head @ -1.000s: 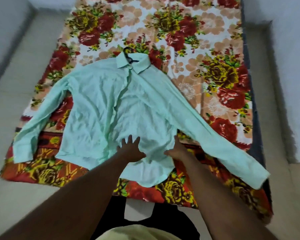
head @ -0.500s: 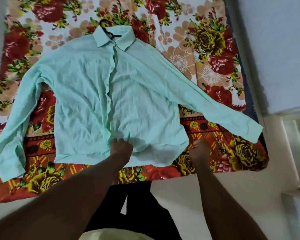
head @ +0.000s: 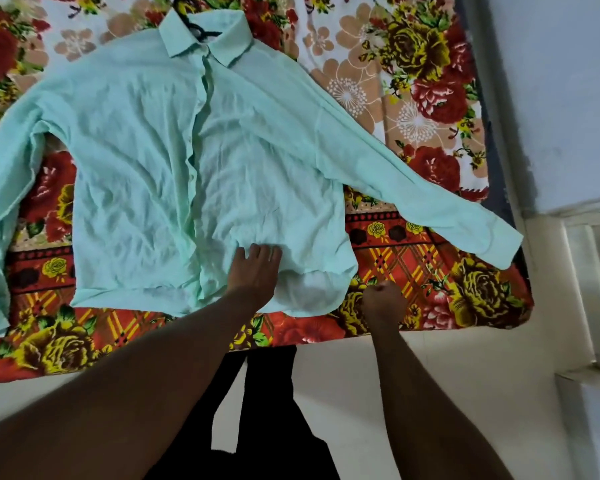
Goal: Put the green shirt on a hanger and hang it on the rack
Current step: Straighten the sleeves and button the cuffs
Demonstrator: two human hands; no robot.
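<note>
A pale green long-sleeved shirt [head: 174, 161] lies flat and face up on a floral sheet, sleeves spread to both sides. A black hanger [head: 191, 24] shows only at the collar; the rest of it is hidden inside the shirt. My left hand [head: 255, 271] rests palm down on the lower front of the shirt, fingers apart, holding nothing. My right hand [head: 383, 301] is a loose fist on the sheet just right of the hem, off the shirt, with nothing seen in it. No rack is in view.
The red and yellow floral sheet [head: 430, 265] covers a low mattress on a pale floor [head: 354, 368]. A white wall [head: 561, 98] and a step or ledge [head: 589, 306] border the right side. My dark-trousered legs [head: 267, 410] stand at the near edge.
The view has shifted so the shirt sits higher and further left. My right hand came off the hem and closed into a fist on the sheet. My left hand stays on the lower front.
</note>
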